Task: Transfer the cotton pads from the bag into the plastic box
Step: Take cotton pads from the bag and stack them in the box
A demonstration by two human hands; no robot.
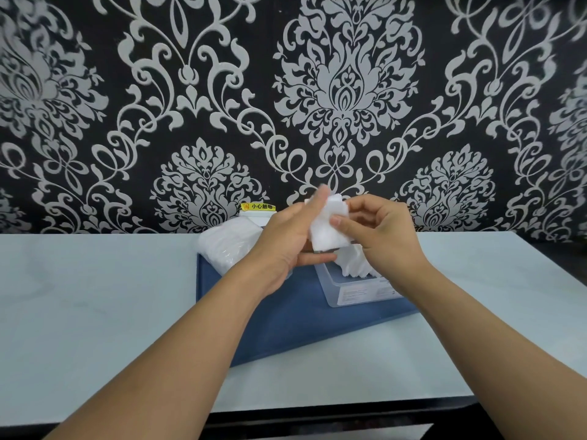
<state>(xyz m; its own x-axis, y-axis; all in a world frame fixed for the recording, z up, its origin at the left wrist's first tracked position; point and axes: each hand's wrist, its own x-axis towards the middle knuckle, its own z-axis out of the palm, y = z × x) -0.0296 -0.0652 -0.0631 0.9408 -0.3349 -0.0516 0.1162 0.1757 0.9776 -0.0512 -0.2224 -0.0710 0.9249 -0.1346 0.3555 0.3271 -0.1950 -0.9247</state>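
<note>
While backing everything, spreading black wallpaper [95,106] with grey damask scrolls across the whole far side. Lying below it, pale blue counter [79,296], carrying a dark blue mat [286,319] near the middle. Sitting on the mat's right part, clear plastic box [355,292], open on top, holding a fanned row of white cotton pads [352,265] standing on edge. Resting on the mat's far left corner, clear bag [222,246] bulging with more white pads. Peeking out behind the bag, small white object with a yellow warning label [259,206]. Reaching in from below, left hand [286,246] and right hand [381,236], meeting above the box's far end. Gripping between them a thick stack of pads [328,223], raised clear of box and bag: left fingers [319,198] curling over the stack's top left, thumb supporting underneath; right fingers pinching its right edge, thumb pressing the front face.
</note>
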